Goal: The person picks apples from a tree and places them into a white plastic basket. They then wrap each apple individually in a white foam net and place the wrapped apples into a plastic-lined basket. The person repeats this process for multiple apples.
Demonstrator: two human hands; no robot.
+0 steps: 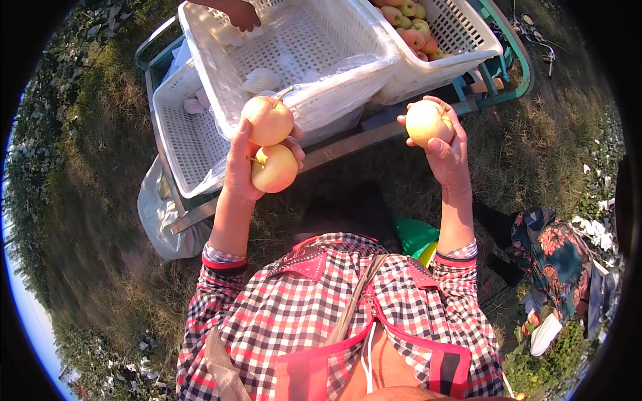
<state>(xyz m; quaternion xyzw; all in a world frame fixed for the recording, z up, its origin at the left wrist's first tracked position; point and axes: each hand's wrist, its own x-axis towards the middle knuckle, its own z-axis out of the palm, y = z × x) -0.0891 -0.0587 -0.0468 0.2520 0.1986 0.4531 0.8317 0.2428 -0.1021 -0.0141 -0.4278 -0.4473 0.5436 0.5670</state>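
Observation:
My left hand (pixel 243 168) holds two pale yellow-pink apples, one above the other. The upper apple (pixel 267 120) has a long stem pointing up and right; the stem of the lower apple (pixel 274 169) points left. In my right hand (pixel 449 150) is a single yellow apple (pixel 429 123), its stem towards the right. Both hands are raised in front of a white plastic crate (pixel 346 95) lined with clear film. Inside that crate lie white foam net sleeves (pixel 261 80), at least one wrapped around something rounded.
A second white crate (pixel 466 37) holds several reddish apples (pixel 414 37). Another white crate (pixel 193 135) sits at the left. All rest on a green metal cart (pixel 526 75). Another person's hand (pixel 245 15) reaches into the middle crate. A person in floral clothing (pixel 556 255) is at right.

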